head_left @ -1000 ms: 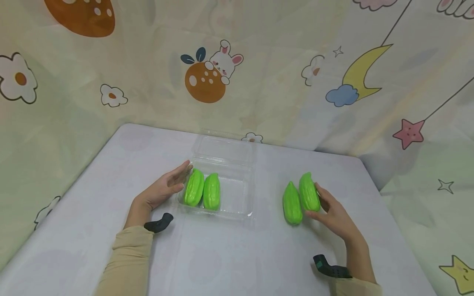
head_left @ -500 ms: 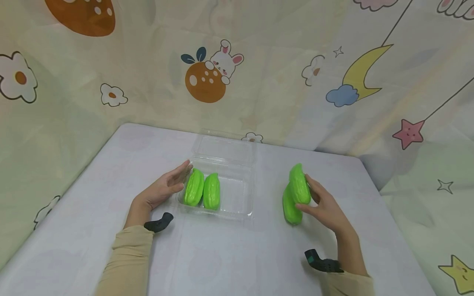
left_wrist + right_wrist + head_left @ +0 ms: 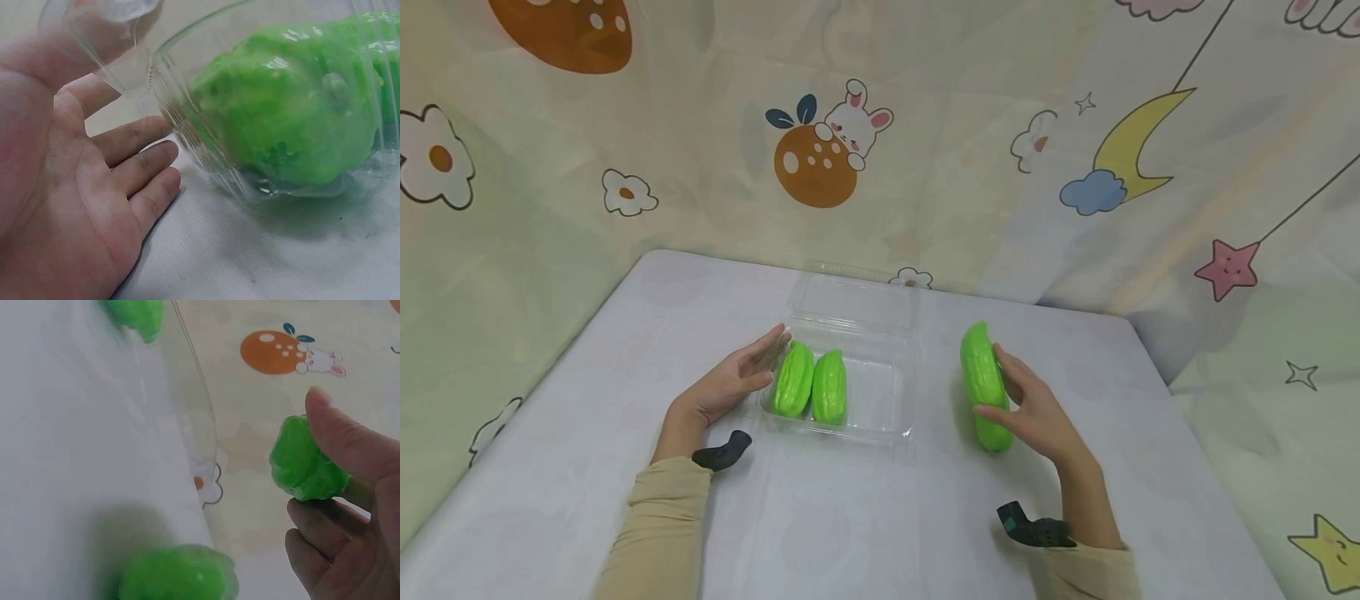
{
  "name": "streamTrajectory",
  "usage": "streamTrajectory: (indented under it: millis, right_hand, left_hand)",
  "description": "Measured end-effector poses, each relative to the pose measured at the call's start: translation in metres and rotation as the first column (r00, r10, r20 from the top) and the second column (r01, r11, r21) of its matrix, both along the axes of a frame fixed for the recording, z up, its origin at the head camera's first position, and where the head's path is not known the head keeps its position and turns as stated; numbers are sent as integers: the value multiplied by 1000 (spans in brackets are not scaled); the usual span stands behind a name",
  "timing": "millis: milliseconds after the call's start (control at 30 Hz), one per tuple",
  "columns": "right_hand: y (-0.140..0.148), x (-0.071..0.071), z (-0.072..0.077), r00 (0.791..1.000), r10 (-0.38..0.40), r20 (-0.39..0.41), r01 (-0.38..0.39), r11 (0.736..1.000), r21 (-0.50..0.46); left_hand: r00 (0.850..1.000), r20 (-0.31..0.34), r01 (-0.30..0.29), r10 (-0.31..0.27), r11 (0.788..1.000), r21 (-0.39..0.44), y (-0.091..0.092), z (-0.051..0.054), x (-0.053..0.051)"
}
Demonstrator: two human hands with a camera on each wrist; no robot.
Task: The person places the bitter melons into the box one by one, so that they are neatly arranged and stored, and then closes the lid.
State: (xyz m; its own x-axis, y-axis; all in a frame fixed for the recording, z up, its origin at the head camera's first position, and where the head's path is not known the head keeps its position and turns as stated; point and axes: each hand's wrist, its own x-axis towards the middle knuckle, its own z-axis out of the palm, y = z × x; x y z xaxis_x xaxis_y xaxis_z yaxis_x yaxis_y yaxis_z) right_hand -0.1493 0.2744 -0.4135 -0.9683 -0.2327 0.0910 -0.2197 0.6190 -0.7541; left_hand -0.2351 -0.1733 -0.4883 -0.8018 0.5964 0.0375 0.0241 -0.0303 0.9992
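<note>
Head view | right hand (image 3: 1030, 412) had just shifted left, pinching a green veggie (image 3: 979, 367) over the loose green one (image 3: 994, 437), so closer to the clear box (image 3: 877, 392), not in yet | left hand (image 3: 726, 387) relaxed beside it, touching maybe, hard to tell

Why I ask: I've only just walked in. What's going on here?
A person's right hand holds a green piece raised off the table. Another piece, partly hidden in the head view, lies on the table. Two more pieces lie side by side in a clear box, its lid open. The left hand is beside the box, holding nothing.
</note>
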Motion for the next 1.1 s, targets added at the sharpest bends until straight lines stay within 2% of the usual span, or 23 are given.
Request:
streamTrajectory:
  millis: [433,667,1100]
  right_hand:
    - [-34,-7,3,1000,24,-16,-24,1000,-11]
    - [-55,-14,0,996,75,-42,-77,995,-58]
    - [-85,-28,-8,991,113,-72,-117,992,-55]
  left_hand:
    - [1000,5,-6,6,1000,-4,1,3,1]
    - [1000,-3,-5,5,1000,-7,0,0,0]
    - [1000,-6,-15,15,1000,-19,0,-1,-1]
